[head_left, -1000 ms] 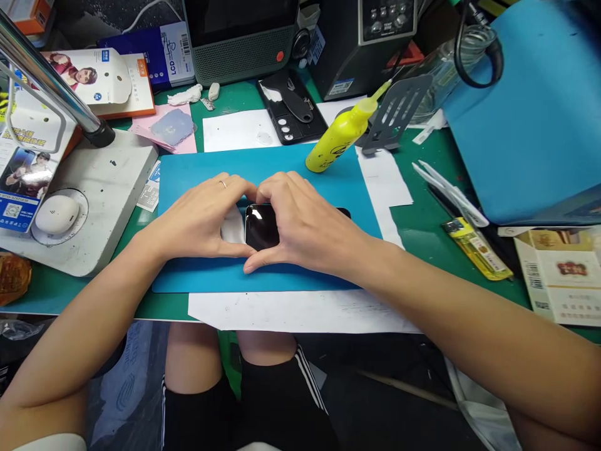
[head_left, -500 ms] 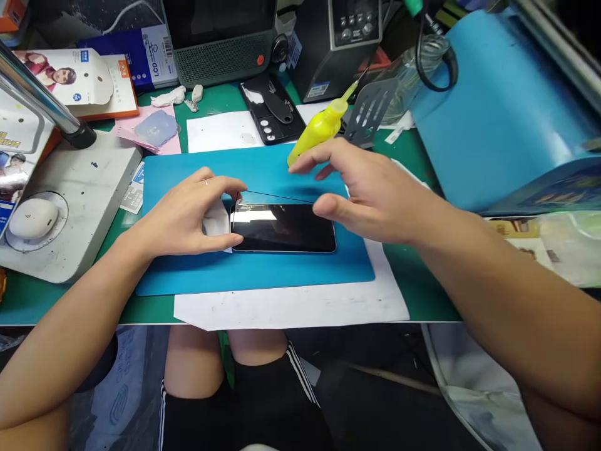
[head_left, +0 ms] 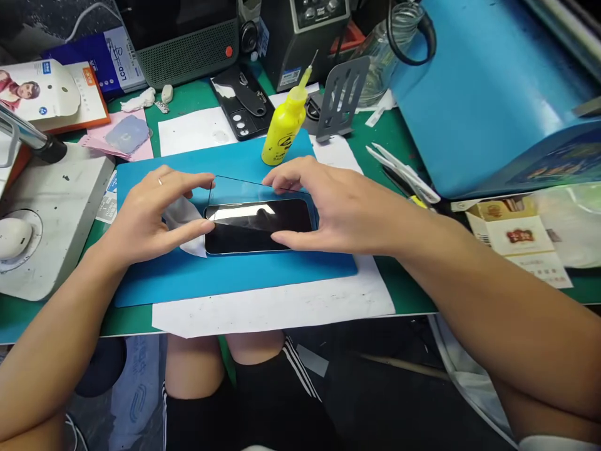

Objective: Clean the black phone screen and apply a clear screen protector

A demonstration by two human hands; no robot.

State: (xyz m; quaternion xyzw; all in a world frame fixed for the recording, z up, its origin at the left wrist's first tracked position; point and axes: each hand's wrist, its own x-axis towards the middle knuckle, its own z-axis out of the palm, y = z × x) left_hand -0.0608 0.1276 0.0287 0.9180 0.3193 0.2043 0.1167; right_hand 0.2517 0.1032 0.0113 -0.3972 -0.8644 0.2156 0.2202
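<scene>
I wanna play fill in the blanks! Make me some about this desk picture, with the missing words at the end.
1. The phone under the clear sheet lies on a mat coloured ____.
2. The hand wearing a ring is the person's ____ one.
3. The bottle is coloured ____.
4. As the person sees it, the bottle is to the ____ of the black case.

Missing words: blue; left; yellow; right.

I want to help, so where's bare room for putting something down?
On the blue mat, the strip between the phone and white paper is bare. So is the paper's front strip, between mat and legs, apart from specks. It's crowded around the phone, between left hand and right hand, and behind it: yellow bottle, black case.
</scene>
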